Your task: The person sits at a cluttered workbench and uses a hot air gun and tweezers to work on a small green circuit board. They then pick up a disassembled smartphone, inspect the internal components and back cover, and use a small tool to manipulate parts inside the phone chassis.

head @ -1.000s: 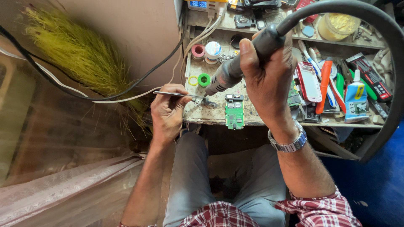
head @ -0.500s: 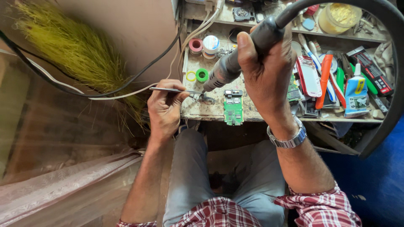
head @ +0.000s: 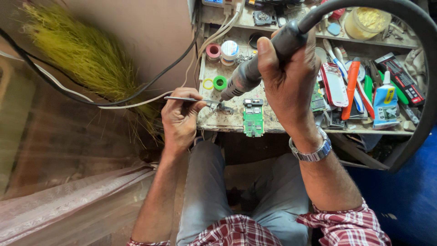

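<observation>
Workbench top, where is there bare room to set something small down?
Bare patch on the stained wooden workbench, bordered by the green ring, the metal tweezers and the green circuit board. Right of the board it is crowded with tools, around the orange-handled tool.

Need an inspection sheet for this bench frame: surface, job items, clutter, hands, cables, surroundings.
Surface: small worn bench, stained, crowded.
Job's things: green circuit board at the front edge; small metal part under the nozzle tip.
Clutter: tape rolls, screwdrivers, glue bottle, yellow jar.
Hands: left hand grips tweezers; right hand grips hot-air handpiece.
Cables: thick black hose loops right; black and white wires run left.
Surroundings: grass broom against wall; blue floor.
</observation>
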